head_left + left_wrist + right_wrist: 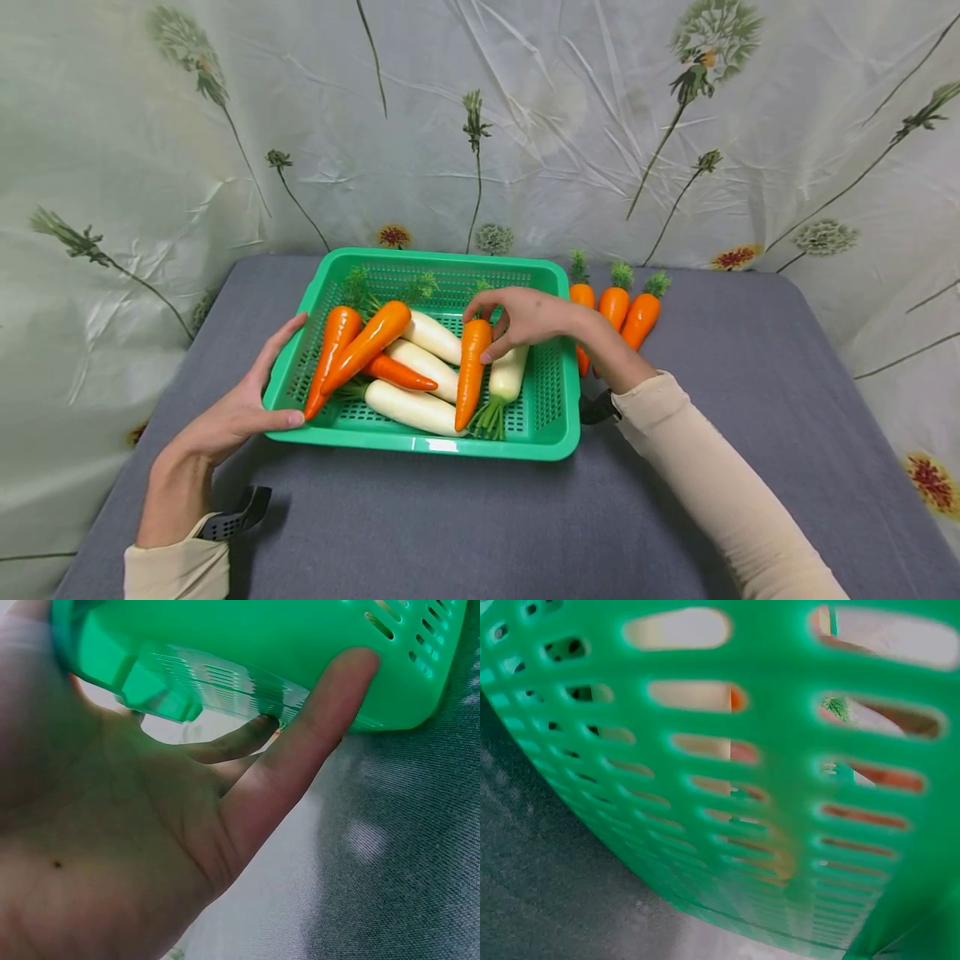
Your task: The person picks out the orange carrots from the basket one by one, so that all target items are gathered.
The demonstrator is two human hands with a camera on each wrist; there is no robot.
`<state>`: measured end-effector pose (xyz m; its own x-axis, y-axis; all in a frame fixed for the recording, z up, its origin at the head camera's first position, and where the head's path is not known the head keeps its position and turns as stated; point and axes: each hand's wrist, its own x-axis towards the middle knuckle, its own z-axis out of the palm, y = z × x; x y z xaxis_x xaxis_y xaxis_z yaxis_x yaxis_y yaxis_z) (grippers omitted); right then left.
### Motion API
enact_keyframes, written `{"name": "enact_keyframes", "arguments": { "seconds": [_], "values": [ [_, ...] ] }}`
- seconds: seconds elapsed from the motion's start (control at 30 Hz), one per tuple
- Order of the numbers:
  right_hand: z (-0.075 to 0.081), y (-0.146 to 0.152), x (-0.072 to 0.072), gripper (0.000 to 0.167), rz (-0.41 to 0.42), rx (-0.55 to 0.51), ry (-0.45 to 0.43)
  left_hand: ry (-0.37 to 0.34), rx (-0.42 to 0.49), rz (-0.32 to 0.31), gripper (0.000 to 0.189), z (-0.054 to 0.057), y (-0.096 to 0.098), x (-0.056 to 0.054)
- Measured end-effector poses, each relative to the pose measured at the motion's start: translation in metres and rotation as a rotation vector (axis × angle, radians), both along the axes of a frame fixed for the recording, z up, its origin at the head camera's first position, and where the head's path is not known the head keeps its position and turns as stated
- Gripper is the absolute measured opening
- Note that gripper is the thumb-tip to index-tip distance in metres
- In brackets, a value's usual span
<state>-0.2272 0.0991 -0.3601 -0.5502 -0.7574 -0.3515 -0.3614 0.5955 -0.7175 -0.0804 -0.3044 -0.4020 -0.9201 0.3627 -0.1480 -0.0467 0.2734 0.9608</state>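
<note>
A green perforated basket (442, 447) holds orange carrots (367, 346) and several white radishes (416, 408) with green leaves. My left hand (225, 421) grips the basket's left end, its thumb over the rim near the front corner. In the left wrist view, the left fingers (300, 750) lie against the outside of the basket (262, 637). Inside the basket's right half, my right hand (521, 317) pinches a carrot (472, 375) near its leafy top, its tip pointing toward me. The right wrist view is filled by the basket's slotted wall (780, 667), which mostly hides that hand.
Three more carrots (641, 321) with leafy tops lie just right of the basket, partly behind my right forearm. A grey cloth covers the table (420, 533). Behind it hangs a pale curtain (420, 167) printed with flowers.
</note>
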Motion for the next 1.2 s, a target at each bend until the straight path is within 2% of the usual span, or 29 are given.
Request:
{"name": "enact_keyframes", "arguments": {
  "seconds": [0.23, 0.57, 0.7, 0.83, 1.07, 1.2],
  "values": [
    [-0.001, 0.000, 0.002, 0.055, -0.057, -0.038, 0.021, 0.010, 0.018, -0.009, 0.113, -0.001, 0.000, 0.001],
    [-0.001, -0.005, 0.001, 0.066, 0.023, 0.045, 0.050, 0.003, 0.023, -0.006, 0.112, 0.000, -0.001, 0.001],
    [-0.004, -0.008, 0.002, 0.070, 0.071, 0.051, 0.063, 0.001, 0.035, -0.007, 0.112, 0.000, 0.000, 0.001],
    [-0.008, -0.012, 0.003, 0.071, 0.085, 0.037, 0.066, 0.004, 0.038, -0.005, 0.112, 0.000, 0.001, 0.001],
    [-0.015, -0.017, 0.008, 0.060, 0.040, -0.006, 0.049, 0.000, 0.041, -0.013, 0.112, 0.000, 0.001, 0.001],
    [-0.015, -0.015, 0.009, 0.063, -0.007, -0.050, 0.045, -0.002, 0.031, -0.014, 0.112, 0.000, 0.001, 0.000]
  ]
}}
